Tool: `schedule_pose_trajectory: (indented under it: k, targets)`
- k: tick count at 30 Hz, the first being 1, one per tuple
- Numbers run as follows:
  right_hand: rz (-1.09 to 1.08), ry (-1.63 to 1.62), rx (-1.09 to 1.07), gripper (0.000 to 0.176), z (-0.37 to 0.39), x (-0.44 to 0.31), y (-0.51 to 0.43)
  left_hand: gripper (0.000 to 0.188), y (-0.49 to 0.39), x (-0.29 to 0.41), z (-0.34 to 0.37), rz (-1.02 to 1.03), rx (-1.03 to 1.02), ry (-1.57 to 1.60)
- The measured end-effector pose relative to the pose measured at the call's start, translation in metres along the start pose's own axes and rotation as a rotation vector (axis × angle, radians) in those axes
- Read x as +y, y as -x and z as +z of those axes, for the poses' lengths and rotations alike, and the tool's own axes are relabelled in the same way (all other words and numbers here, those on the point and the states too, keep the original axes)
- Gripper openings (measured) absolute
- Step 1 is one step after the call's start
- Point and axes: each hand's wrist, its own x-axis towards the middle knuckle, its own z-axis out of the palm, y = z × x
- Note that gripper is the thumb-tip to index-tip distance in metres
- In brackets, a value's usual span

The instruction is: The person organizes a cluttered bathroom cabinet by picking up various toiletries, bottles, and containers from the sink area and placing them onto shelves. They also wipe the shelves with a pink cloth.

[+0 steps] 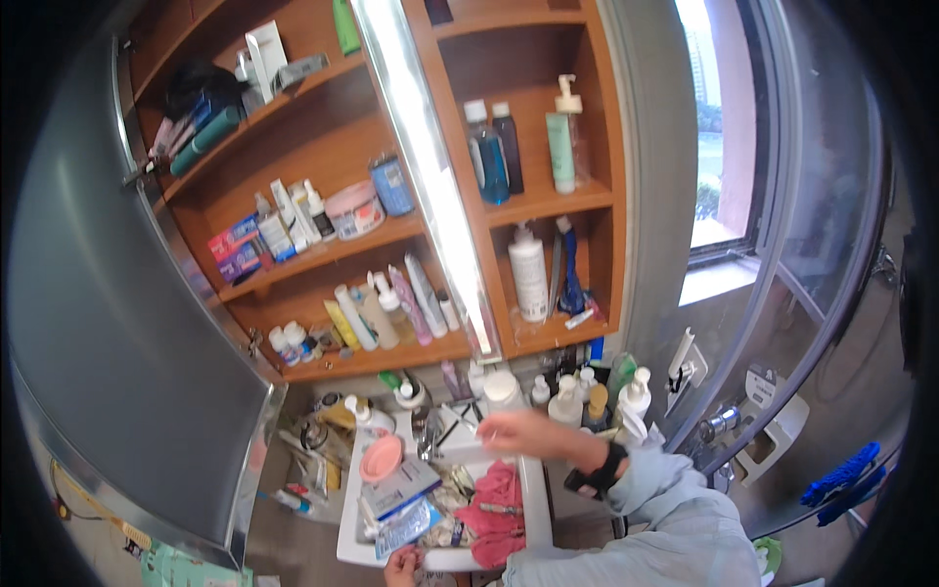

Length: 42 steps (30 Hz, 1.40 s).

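Note:
My right hand (508,431), with a dark band on the wrist, reaches over the back of a white washbasin (539,506). It is just in front of a white-lidded jar (502,389) and beside thin sticks (458,420); whether its fingers hold anything is unclear. At the basin's front rim is my left hand (403,565), fingers curled, partly cut off by the picture's lower edge. A pink bowl (381,458), a flat grey box (402,490), a blue-and-white packet (407,527) and a crumpled red cloth (493,506) lie in the basin, near the chrome faucet (424,433).
Pump bottles (565,402) crowd the ledge behind the basin. Above, an open wooden cabinet (484,213) holds toiletries, with its mirrored door (139,308) swung out at left. A glass shower screen (770,293) and a window (722,147) are at right.

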Motion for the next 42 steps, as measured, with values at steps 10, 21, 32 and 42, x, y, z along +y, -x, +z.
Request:
schedule_pose_trajectory:
  k: [10,21,32,42]
  targets:
    - [-0.136,0.392,0.950,0.040,-0.230,-0.120,-0.120,0.026,-0.081,-0.044,-0.051,0.156,0.407,-0.489]
    - [0.182,0.513,0.994,0.107,-0.249,-0.062,-0.226,0.028,-0.092,-0.044,-0.057,0.244,0.300,-0.744]
    - [0.176,0.402,1.129,0.108,-0.262,-0.053,-0.242,0.031,-0.094,-0.051,-0.058,0.188,0.272,-0.812]
    - [-0.472,0.408,1.012,0.102,-0.271,-0.221,-0.172,0.036,-0.080,-0.016,-0.060,0.095,0.134,-0.769]
